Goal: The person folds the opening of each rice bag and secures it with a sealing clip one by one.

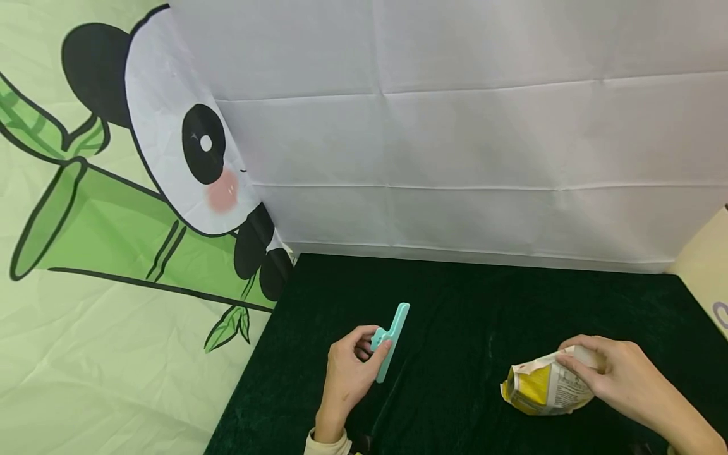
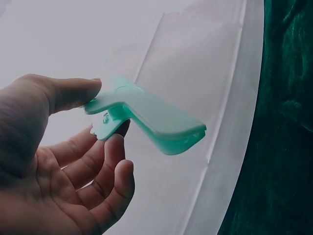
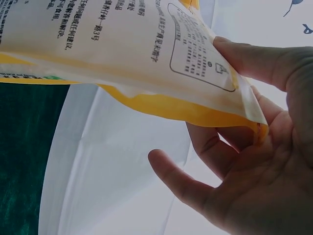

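Note:
A mint-green sealing clip [image 1: 394, 341] is pinched by its tabs between the thumb and fingers of my left hand [image 1: 351, 373]. In the left wrist view the clip [image 2: 161, 115] points away from the palm, its long jaws lying close together. On the right, my right hand [image 1: 622, 376] grips one end of a yellow and white food bag [image 1: 548, 387]. The right wrist view shows the bag's [image 3: 122, 54] printed white back and yellow edge, with the thumb on top and some fingers beneath. What the bag contains is hidden. The two hands are well apart.
A dark green cloth [image 1: 455, 303] covers the table. Behind it hangs a creased white sheet [image 1: 455, 139]. A light green sheet with a panda print [image 1: 170, 139] hangs at the left, and a cream panel [image 1: 708, 265] stands at the right edge.

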A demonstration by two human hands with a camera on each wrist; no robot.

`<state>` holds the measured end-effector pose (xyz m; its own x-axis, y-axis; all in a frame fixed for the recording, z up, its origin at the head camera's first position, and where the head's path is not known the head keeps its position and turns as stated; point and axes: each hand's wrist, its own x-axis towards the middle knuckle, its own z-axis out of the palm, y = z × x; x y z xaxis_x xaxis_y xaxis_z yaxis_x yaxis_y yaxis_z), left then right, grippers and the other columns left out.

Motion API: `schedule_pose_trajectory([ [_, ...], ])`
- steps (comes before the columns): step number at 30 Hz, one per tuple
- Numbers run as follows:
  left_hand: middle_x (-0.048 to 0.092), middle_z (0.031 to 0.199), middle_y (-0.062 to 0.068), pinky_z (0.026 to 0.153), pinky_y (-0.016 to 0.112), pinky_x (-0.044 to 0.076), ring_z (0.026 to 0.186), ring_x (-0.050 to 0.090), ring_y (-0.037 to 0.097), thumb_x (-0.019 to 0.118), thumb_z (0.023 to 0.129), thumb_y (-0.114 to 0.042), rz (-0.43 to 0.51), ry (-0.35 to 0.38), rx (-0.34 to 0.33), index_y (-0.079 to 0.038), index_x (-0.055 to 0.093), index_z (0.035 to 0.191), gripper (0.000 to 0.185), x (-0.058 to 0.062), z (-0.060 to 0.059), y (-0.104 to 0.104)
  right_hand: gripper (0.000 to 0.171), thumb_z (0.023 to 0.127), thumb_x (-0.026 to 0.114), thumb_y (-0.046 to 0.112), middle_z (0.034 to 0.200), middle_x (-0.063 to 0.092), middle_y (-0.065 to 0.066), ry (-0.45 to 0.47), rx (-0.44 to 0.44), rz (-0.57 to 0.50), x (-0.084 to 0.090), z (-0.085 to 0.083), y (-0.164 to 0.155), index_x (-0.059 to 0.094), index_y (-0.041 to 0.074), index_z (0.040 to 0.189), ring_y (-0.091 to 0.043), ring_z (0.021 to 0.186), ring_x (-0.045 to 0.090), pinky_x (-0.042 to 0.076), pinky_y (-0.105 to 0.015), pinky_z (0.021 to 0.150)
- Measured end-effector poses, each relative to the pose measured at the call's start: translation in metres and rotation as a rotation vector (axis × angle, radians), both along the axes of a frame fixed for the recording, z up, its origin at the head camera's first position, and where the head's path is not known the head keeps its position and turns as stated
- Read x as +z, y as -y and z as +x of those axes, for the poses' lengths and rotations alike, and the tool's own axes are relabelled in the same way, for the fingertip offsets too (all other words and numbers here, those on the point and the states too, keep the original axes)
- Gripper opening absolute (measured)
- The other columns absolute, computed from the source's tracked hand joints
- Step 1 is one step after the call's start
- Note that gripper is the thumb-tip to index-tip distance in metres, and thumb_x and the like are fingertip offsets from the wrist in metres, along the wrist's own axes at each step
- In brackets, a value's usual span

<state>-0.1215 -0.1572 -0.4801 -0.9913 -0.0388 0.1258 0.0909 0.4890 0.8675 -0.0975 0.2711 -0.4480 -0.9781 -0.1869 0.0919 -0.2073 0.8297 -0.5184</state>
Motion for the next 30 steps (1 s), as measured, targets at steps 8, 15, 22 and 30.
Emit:
schedule_pose_trajectory([
  [8,0.075,0.098,-0.003,0.077,0.022,0.055,0.086,0.064,0.006,0.078,0.097,-0.036,0.010,-0.037,-0.009,-0.019,0.077,0.114,0.024,0.003,0.001,-0.003,0.011,0.101,0.075,0.022,0.096,0.075,-0.001,0.016,-0.009,0.006,0.000,-0.001,-0.001,0.076,0.017,0.110,-0.001,0.072,0.054,0.050,-0.021,0.060],
  [15,0.075,0.098,-0.006,0.078,0.022,0.055,0.086,0.065,0.007,0.080,0.096,-0.035,0.020,-0.032,-0.009,-0.021,0.077,0.114,0.023,0.005,0.003,-0.006,0.010,0.100,0.076,0.021,0.094,0.075,-0.001,-0.004,-0.006,0.004,-0.001,-0.001,-0.001,0.076,0.017,0.109,0.000,0.071,0.054,0.050,-0.021,0.059],
  [22,0.076,0.098,-0.004,0.078,0.023,0.055,0.085,0.065,0.007,0.079,0.097,-0.034,0.027,-0.046,-0.008,-0.020,0.077,0.115,0.023,0.004,0.003,-0.007,0.011,0.099,0.077,0.019,0.094,0.076,-0.002,-0.019,-0.005,0.000,-0.003,-0.001,-0.002,0.077,0.016,0.109,0.000,0.071,0.053,0.050,-0.021,0.060],
  [30,0.074,0.096,-0.007,0.079,0.023,0.056,0.085,0.065,0.007,0.079,0.096,-0.033,0.043,-0.061,-0.028,-0.022,0.077,0.114,0.021,0.006,0.004,-0.012,0.011,0.099,0.077,0.020,0.096,0.076,-0.003,-0.016,-0.005,0.000,-0.003,-0.002,-0.002,0.077,0.016,0.109,0.000,0.072,0.054,0.050,-0.021,0.060],
])
